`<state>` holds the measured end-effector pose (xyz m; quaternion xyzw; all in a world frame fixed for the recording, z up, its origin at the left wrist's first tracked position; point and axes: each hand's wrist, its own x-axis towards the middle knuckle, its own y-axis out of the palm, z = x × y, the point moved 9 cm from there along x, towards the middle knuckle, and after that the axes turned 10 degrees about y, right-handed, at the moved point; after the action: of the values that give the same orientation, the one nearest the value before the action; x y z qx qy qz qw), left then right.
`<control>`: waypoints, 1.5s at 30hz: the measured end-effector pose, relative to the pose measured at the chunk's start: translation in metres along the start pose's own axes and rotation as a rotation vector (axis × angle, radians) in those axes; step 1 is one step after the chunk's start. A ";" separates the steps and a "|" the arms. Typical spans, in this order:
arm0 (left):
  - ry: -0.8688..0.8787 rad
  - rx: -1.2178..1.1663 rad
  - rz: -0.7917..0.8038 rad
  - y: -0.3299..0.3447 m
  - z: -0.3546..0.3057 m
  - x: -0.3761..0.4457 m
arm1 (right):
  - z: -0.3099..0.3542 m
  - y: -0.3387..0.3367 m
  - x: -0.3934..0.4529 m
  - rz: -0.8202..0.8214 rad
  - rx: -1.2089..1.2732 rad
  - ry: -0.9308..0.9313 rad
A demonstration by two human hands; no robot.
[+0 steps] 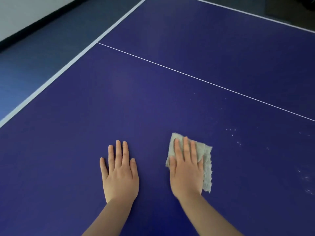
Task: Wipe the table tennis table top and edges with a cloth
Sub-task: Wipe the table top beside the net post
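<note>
Cloth [205,160]: pale green, frayed at the edges, lying flat on the blue worktop [153,99] at lower centre-right of the frame. Pinned under the right hand [186,169], fingers straight and together, palm pressing down; no curl or pinch evident. Long axis of cloth running roughly near-to-far, in line with the fingers, its right edge showing clear of the hand.

Left hand [119,169]: laid flat and bare on the worktop, fingers extended and slightly spread, holding nothing. Just to the left of the cloth, apart from it, apparently serving as a brace.

White specks [238,142]: scattered on the surface to the right of the cloth, reaching from middle right down toward the lower right corner of the frame. Well apart from the left hand; nearer the right hand by a clear margin.

Thin white centre line [204,80]: crossing diagonally above both hands. Broad white edge band [68,63]: at upper left, far from the cloth, with grey floor [34,48] beyond it.

Judged: top wiping in progress, edges not yet reached. Next stroke likely rightward, toward the specks, with the right hand; surface to the left of the cloth looking free of marks. Risk: specks being pushed along rather than lifted if pressure is uneven.
</note>
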<state>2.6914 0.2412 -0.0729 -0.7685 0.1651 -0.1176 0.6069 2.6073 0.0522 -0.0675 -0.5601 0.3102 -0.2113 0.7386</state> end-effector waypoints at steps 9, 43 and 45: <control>0.285 -0.014 0.118 0.019 -0.117 0.033 | -0.064 -0.026 0.063 0.053 -0.096 -0.031; 0.281 0.071 0.112 0.017 -0.130 0.201 | -0.136 -0.052 0.112 -0.010 -0.033 0.184; 0.254 0.066 0.085 0.016 -0.131 0.210 | -0.094 -0.045 0.105 -0.048 -0.032 0.009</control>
<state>2.8324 0.0377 -0.0618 -0.7193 0.2691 -0.1934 0.6106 2.6189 -0.0950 -0.0641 -0.5781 0.3032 -0.2266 0.7228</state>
